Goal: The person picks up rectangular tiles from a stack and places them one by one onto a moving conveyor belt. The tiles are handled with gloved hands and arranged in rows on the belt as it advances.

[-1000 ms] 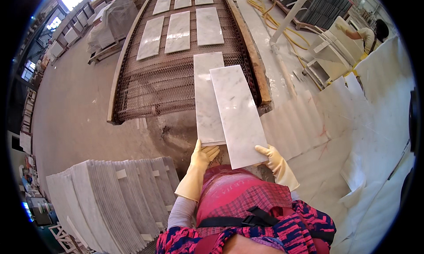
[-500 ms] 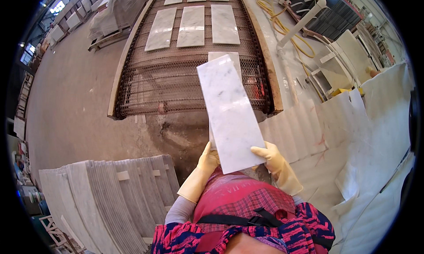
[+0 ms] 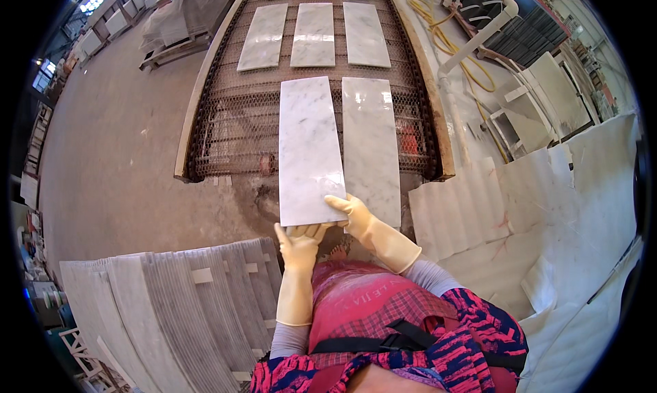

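Note:
A polished white marble tile point(image 3: 311, 150) with grey veins is held out in front of me, its far part over the mesh conveyor point(image 3: 229, 136). My left hand point(image 3: 300, 248), in a cream rubber glove, supports the near edge from below with the thumb at the left corner. My gloved right hand point(image 3: 356, 216) grips the near right corner, thumb on top and fingers underneath. Just right of it, a second marble tile point(image 3: 371, 153) lies with its far part on the conveyor and its near end sticking out past the belt's edge.
Farther up the belt lie rows of similar tiles point(image 3: 313, 36). A stack of upright stone slabs point(image 3: 178, 304) stands at my lower left. White foam sheeting point(image 3: 479, 215) spreads on my right. Beyond the belt's right rail are a pipe point(image 3: 479, 37) and a yellow hose point(image 3: 445, 41).
The held tile has moved left and straightened, uncovering the second tile on the right. Both hands have shifted left with it, the left one now beneath the near edge.

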`<state>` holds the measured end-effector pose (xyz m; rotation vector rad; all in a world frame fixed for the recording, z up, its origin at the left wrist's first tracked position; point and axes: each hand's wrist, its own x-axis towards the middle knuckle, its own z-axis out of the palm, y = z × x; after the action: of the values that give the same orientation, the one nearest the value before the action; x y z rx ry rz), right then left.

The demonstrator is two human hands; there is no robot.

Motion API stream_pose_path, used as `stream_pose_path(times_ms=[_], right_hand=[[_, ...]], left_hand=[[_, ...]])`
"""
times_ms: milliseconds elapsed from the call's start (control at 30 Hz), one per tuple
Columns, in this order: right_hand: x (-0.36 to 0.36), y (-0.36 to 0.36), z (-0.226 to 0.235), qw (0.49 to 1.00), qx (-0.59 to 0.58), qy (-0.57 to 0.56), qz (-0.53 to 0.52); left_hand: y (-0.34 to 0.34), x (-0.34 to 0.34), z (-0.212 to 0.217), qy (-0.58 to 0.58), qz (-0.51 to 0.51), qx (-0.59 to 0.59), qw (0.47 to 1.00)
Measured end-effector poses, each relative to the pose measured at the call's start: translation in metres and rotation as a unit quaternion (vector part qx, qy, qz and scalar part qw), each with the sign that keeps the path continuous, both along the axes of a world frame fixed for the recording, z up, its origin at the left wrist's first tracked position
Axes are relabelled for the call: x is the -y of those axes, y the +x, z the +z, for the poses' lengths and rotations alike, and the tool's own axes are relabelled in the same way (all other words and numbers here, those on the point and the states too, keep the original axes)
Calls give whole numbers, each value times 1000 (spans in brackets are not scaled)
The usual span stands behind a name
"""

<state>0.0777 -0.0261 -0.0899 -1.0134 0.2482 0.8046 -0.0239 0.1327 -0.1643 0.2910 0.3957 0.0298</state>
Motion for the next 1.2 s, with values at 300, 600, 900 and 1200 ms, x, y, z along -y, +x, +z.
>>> stream_pose_path(times_ms=[300, 600, 900, 1200], right_hand=[[2, -26, 5, 986, -47, -78, 140], [80, -39, 43, 982, 100, -138, 85], [161, -29, 26, 916, 171, -320, -168], [173, -35, -23, 909, 78, -403, -71]], left_hand=[[-2, -37, 9, 73, 35, -53, 995], [2, -35, -24, 200, 28, -70, 977], [8, -41, -40, -8, 65, -99, 993], [-18, -34, -127, -668, 40, -87, 738]])
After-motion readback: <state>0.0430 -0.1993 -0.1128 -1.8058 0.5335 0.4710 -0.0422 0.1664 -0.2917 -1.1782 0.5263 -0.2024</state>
